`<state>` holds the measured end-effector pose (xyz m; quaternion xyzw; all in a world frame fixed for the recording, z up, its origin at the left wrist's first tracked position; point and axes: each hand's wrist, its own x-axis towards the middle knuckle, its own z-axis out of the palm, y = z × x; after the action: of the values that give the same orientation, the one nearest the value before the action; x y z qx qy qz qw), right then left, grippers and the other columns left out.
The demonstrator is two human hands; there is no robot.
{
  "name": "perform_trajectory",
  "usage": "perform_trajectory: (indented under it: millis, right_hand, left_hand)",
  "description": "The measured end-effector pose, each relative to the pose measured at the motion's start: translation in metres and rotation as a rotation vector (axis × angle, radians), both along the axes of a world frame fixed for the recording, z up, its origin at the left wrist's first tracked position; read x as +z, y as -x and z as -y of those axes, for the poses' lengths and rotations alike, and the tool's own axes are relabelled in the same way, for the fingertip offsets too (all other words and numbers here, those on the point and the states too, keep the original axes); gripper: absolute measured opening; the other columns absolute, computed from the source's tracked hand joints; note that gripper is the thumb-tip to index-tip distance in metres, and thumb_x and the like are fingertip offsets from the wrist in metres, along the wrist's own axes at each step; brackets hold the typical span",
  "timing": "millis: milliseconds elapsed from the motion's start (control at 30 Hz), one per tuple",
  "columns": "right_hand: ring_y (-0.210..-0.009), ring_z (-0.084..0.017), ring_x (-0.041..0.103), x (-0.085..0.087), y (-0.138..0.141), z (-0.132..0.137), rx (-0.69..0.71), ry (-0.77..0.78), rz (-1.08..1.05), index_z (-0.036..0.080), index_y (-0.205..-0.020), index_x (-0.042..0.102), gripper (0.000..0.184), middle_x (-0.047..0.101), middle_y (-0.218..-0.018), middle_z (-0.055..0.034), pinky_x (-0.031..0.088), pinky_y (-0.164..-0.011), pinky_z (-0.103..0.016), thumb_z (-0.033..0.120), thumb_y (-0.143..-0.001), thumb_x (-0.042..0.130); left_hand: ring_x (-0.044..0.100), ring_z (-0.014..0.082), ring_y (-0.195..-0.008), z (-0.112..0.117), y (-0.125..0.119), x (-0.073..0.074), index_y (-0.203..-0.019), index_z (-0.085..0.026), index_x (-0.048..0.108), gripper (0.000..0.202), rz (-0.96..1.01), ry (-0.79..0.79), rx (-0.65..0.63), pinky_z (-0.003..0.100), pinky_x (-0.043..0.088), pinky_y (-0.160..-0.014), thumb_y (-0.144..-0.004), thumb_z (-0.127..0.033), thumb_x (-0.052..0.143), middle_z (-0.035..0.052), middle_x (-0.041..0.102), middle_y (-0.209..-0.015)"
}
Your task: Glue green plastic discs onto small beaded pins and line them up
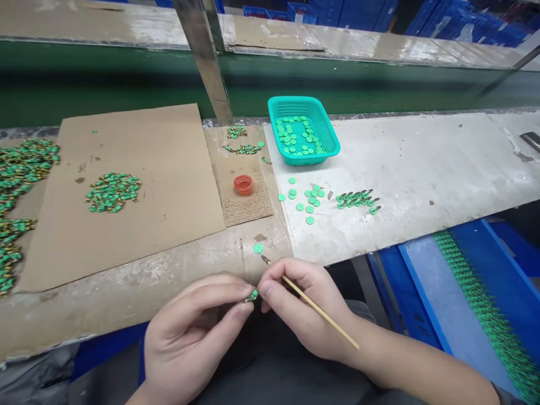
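Note:
My left hand (198, 332) pinches a small green and brass-coloured part (252, 296) between thumb and forefinger. Closed around a thin wooden stick (320, 312), my right hand (307, 306) meets the left fingertips at that part. The stick's rear end points down to the right over the wrist. A dark tip (265, 259) shows beyond the right forefinger, in line with the stick. Just past this tip lies a single green disc (258, 248) on the bench. Whether the right fingertips also touch the small part is hard to see.
A cardboard sheet (169, 169) carries a pile of green-brass parts (113, 192); more heaps (21, 169) lie left. A red cap (243, 185) stands mid-bench. Behind, a teal basket (331, 135) holds green discs. Loose discs and dark-pinned discs (356, 198) lie rightward. A blue tray (422, 315) sits lower right.

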<state>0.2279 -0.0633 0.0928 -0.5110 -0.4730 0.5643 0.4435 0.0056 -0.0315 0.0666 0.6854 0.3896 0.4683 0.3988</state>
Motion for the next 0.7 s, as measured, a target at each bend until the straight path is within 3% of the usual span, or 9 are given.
perform_trajectory:
  millis: [100,200,267,333,433,500,533,600,700]
  right_hand:
    - [-0.086,-0.020,0.087,-0.009,-0.013,-0.003,0.003,-0.207,0.144,0.025,-0.119,0.085,0.009,0.092,-0.097,-0.0030,0.076,-0.085,-0.032,0.029,-0.118,0.077]
    - [-0.137,-0.027,0.092,-0.016,-0.037,-0.010,0.026,-0.459,0.368,0.024,-0.171,0.070,0.052,0.095,-0.146,-0.0142,0.076,-0.126,-0.050,0.014,-0.122,0.058]
    - [-0.159,-0.030,0.085,-0.016,-0.051,-0.017,0.056,-0.488,0.468,0.025,-0.183,0.061,0.060,0.087,-0.168,-0.0170,0.070,-0.138,-0.058,0.014,-0.124,0.054]
    - [-0.159,-0.031,0.085,-0.013,-0.060,-0.025,0.056,-0.478,0.494,0.025,-0.178,0.065,0.052,0.087,-0.168,-0.0168,0.070,-0.138,-0.058,0.020,-0.126,0.057]
    - [-0.127,-0.026,0.095,-0.009,-0.060,-0.035,-0.006,-0.482,0.451,0.026,-0.149,0.074,0.027,0.095,-0.134,-0.0105,0.078,-0.116,-0.046,0.021,-0.127,0.059]
    - [-0.104,-0.020,0.093,-0.010,-0.055,-0.039,-0.078,-0.521,0.405,0.029,-0.129,0.065,0.013,0.088,-0.112,-0.0026,0.077,-0.094,-0.036,0.017,-0.124,0.060]
    - [-0.098,-0.018,0.091,-0.011,-0.052,-0.041,-0.116,-0.542,0.387,0.031,-0.122,0.059,0.015,0.083,-0.107,0.0001,0.074,-0.088,-0.033,0.016,-0.123,0.062]
    - [-0.097,-0.018,0.090,-0.013,-0.048,-0.043,-0.178,-0.601,0.372,0.033,-0.119,0.050,0.024,0.077,-0.106,0.0020,0.073,-0.083,-0.031,0.016,-0.122,0.066]
    - [-0.104,-0.019,0.092,-0.013,-0.045,-0.044,-0.166,-0.657,0.419,0.034,-0.132,0.052,0.024,0.083,-0.116,-0.0010,0.076,-0.094,-0.036,0.016,-0.124,0.068]
  left_hand:
    - [0.091,0.0233,-0.085,-0.007,0.002,0.001,-0.107,-0.045,0.097,0.020,-0.028,0.038,0.080,0.032,0.080,-0.074,-0.100,-0.026,0.095,-0.0010,0.092,-0.096]
    - [0.089,0.0217,-0.076,-0.024,0.005,0.003,-0.099,-0.040,0.097,0.007,-0.075,0.123,0.243,0.029,0.078,-0.068,-0.097,-0.034,0.098,-0.0005,0.093,-0.098]
    - [0.085,0.0176,-0.067,-0.040,0.005,0.004,-0.097,-0.036,0.096,0.002,-0.098,0.145,0.273,0.023,0.074,-0.064,-0.096,-0.036,0.098,-0.0002,0.092,-0.093]
    - [0.083,0.0159,-0.065,-0.056,0.003,0.006,-0.094,-0.032,0.095,0.005,-0.118,0.141,0.234,0.021,0.071,-0.064,-0.094,-0.037,0.097,0.0006,0.090,-0.086]
    - [0.080,0.0162,-0.062,-0.071,-0.002,0.007,-0.090,-0.029,0.094,0.013,-0.125,0.151,0.161,0.022,0.070,-0.063,-0.094,-0.041,0.096,0.0008,0.085,-0.077]
    - [0.078,0.0161,-0.061,-0.075,-0.006,0.006,-0.088,-0.028,0.094,0.017,-0.131,0.159,0.119,0.023,0.069,-0.062,-0.093,-0.044,0.097,0.0009,0.083,-0.074]
    - [0.078,0.0162,-0.062,-0.076,-0.007,0.006,-0.088,-0.028,0.094,0.018,-0.138,0.162,0.099,0.023,0.070,-0.063,-0.092,-0.045,0.097,0.0014,0.084,-0.074]
    - [0.081,0.0169,-0.066,-0.075,-0.009,0.004,-0.089,-0.027,0.094,0.021,-0.160,0.169,0.064,0.024,0.073,-0.069,-0.092,-0.047,0.099,0.0034,0.088,-0.081]
    - [0.087,0.0190,-0.075,-0.071,-0.009,0.001,-0.094,-0.027,0.096,0.023,-0.187,0.176,0.034,0.027,0.077,-0.079,-0.095,-0.050,0.100,0.0055,0.093,-0.092]
